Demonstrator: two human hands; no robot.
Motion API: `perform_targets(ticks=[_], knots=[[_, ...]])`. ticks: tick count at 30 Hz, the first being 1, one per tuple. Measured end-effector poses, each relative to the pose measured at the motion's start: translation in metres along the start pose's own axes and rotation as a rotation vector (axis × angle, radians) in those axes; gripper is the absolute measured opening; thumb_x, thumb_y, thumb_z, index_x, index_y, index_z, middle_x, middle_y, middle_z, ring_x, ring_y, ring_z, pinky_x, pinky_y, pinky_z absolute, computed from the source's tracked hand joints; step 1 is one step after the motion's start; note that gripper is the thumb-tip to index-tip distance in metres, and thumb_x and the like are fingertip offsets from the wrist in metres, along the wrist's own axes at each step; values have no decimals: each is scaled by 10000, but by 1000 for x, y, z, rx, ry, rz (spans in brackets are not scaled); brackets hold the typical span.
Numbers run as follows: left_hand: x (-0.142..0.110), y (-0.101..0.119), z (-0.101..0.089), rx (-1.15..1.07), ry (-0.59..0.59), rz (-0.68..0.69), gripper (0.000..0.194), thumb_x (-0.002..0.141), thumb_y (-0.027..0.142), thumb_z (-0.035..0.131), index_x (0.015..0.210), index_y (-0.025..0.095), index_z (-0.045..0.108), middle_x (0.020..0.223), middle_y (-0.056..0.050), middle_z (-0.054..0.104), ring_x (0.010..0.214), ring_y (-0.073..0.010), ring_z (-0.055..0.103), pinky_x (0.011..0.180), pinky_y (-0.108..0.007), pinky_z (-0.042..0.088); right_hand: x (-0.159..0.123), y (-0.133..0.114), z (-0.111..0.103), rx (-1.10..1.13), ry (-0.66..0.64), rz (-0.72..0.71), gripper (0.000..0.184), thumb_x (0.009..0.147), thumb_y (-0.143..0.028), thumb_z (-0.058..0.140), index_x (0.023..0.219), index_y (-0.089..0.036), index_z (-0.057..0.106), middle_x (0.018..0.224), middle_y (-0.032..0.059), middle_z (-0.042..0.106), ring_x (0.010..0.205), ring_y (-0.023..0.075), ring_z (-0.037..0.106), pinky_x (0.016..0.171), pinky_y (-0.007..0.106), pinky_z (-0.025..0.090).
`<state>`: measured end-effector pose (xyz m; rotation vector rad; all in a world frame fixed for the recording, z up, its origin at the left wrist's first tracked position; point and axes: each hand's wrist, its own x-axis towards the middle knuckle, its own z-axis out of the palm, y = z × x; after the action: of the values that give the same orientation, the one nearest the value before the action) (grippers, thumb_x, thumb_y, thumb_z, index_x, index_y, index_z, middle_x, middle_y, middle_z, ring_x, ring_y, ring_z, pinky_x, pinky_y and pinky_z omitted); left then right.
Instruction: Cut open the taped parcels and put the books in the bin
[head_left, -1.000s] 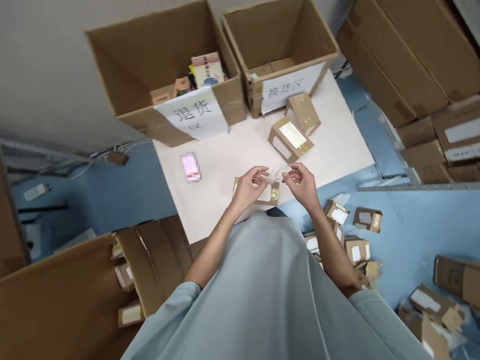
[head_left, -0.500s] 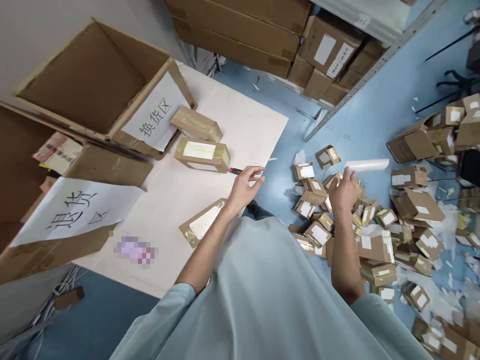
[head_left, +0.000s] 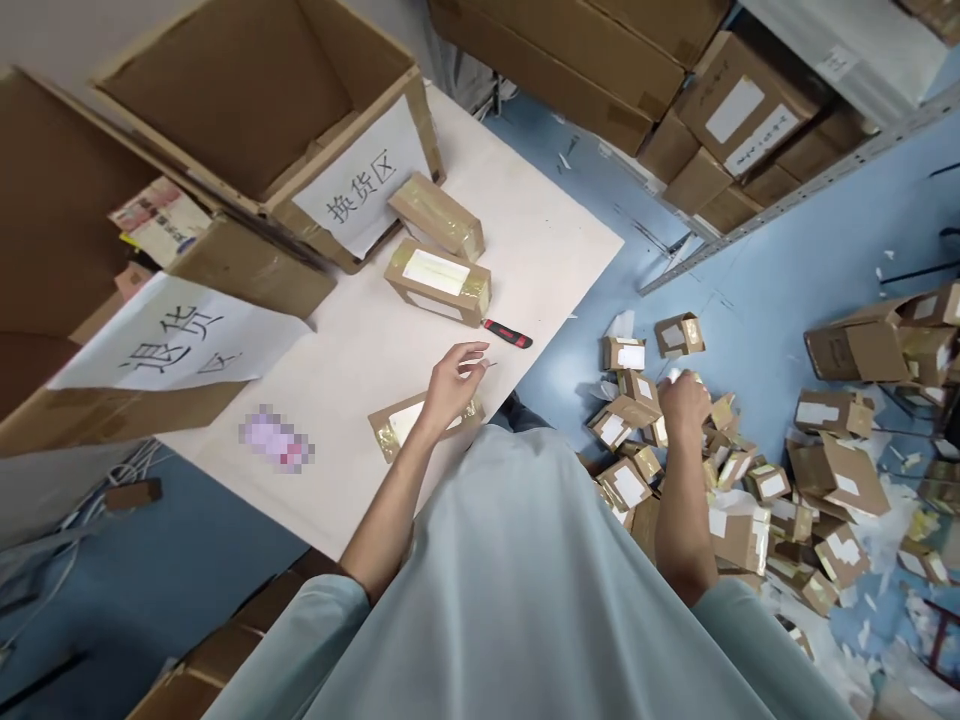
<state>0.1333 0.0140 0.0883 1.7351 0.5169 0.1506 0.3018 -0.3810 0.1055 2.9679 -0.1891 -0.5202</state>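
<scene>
My left hand (head_left: pixel 456 388) hovers over the near edge of the white table (head_left: pixel 555 225), fingers loosely bent and apart, holding nothing I can see. Just beyond it lies a black and red utility knife (head_left: pixel 508 333), its front end against a taped cardboard box (head_left: pixel 442 280). Partly behind my left hand and forearm is another taped box (head_left: pixel 390 432) with a white label. Out over the floor on the right, my right hand (head_left: pixel 685 405) is closed, with something white at its fingers; whether it is held is unclear.
A large open carton (head_left: pixel 285 200) and a second labelled carton (head_left: pixel 247 400) stand at the left. A small box (head_left: pixel 442 215) and a blurred purple item (head_left: pixel 274 438) rest on the table. Many small boxes (head_left: pixel 626 485) litter the floor; a metal shelf (head_left: pixel 757 215) stands behind.
My left hand has moved back from the utility knife, which now shows fully. My right hand has closed, and the long white piece beside it is gone from view. The view has shifted.
</scene>
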Motion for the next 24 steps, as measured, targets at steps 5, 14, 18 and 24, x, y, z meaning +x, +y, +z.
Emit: perform_targets(ticks=[5,14,18,24], knots=[[-26,-45,-49,109,217,-137,299,993,381,661,1250,252,747,1392,-106,764,1319,-300,728,1143,-506,612,-7,-100,29,192,-314,-390,504,1086,-382,629,1536,-164,689,1368,208,818,1356,349,753,1180,457,556],[-115,-138,-104,86,615,-665,645,897,434,796,1453,161,617,1609,-244,606,1478,-426,608,1261,-591,486,-57,-239,101,684,-992,-766,621,901,-577,874,1388,-201,789,1404,178,810,1340,388,758,1167,613,612],[-146,-150,-86,-161,522,-609,635,900,554,774,1389,168,654,1482,-194,725,1365,-361,698,1198,-531,558,-71,-270,112,723,-1102,-910,726,858,-610,878,1462,-225,760,1537,140,745,1415,400,710,1221,616,578],[-172,-156,-54,-308,628,-540,942,786,565,918,1576,203,554,1634,-201,620,1404,-345,684,1168,-505,591,-69,-310,111,752,-1002,-965,1120,736,-644,949,1689,-205,559,1766,157,519,1575,409,557,1291,576,524]])
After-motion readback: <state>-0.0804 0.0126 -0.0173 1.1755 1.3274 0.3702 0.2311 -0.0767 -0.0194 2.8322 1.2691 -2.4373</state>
